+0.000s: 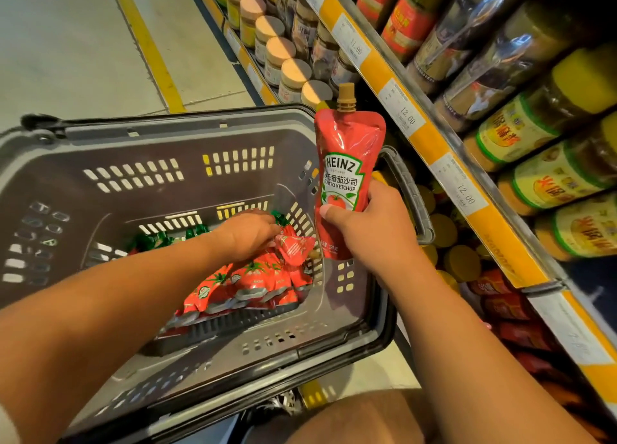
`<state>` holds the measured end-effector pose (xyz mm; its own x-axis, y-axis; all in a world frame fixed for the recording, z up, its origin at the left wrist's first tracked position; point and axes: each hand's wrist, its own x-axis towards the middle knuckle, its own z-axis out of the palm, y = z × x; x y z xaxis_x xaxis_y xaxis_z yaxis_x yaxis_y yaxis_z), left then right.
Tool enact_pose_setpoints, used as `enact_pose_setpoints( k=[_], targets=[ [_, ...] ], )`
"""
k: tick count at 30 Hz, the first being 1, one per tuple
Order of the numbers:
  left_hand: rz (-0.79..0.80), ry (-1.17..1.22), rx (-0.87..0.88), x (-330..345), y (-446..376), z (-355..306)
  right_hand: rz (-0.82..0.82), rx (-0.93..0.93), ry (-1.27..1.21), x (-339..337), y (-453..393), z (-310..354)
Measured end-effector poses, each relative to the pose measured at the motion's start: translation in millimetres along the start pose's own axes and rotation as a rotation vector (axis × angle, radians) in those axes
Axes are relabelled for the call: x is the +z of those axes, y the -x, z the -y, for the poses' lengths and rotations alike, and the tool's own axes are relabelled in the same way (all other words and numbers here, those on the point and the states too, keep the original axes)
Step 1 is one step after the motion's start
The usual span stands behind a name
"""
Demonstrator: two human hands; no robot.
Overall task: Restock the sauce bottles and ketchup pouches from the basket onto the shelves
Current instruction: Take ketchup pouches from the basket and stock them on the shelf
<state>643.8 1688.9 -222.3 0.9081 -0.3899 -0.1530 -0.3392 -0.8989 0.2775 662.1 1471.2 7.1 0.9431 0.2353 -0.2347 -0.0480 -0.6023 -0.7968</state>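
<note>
Holding a red foil Heinz ketchup pouch with a tan screw cap (347,176) upright above the right end of the basket, right hand (370,223) wrapped round its lower half, thumb across the label front. Left hand (248,235) is down in the dark grey slotted plastic shopping basket (187,123), fingers curled onto one of the small red ketchup pouches (253,276) heaped at the near right of its floor; looks like a grip, contact partly hidden. Yellow-edged metal shelves (444,150) with price tags sit just right, loaded with jars. Judgement: pouch is ready to shelve. Keep it cap-up, grip low on the stiff base, slide it in label-out, and don't squeeze the soft body. Lower shelf near the right forearm shows dark red packs, likely the target, too dim to confirm.
</note>
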Motion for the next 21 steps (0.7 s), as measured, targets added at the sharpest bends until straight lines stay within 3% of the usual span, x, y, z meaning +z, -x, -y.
enact_pose_setpoints(
  k=[5, 9, 13, 15, 21],
  targets=[
    [-0.129, 0.567, -0.323, -42, 38, -8, -0.013, 0.044, -0.149, -6, 4, 4],
    [-0.219, 1.425, -0.633, -72, 64, -26, -0.023, 0.091, -0.285, -12, 12, 8],
    [-0.297, 1.94, -0.667, -106, 89, -49, -0.047, 0.127, -0.42, -19, 26, 11],
    [-0.3, 2.011, -0.67, -129, 102, -67, -0.046, 0.139, -0.476, -23, 35, 12],
    [-0.395, 1.829, -0.585, -180, 135, -118, -0.038, 0.141, -0.614, -35, 68, 21]
  ],
)
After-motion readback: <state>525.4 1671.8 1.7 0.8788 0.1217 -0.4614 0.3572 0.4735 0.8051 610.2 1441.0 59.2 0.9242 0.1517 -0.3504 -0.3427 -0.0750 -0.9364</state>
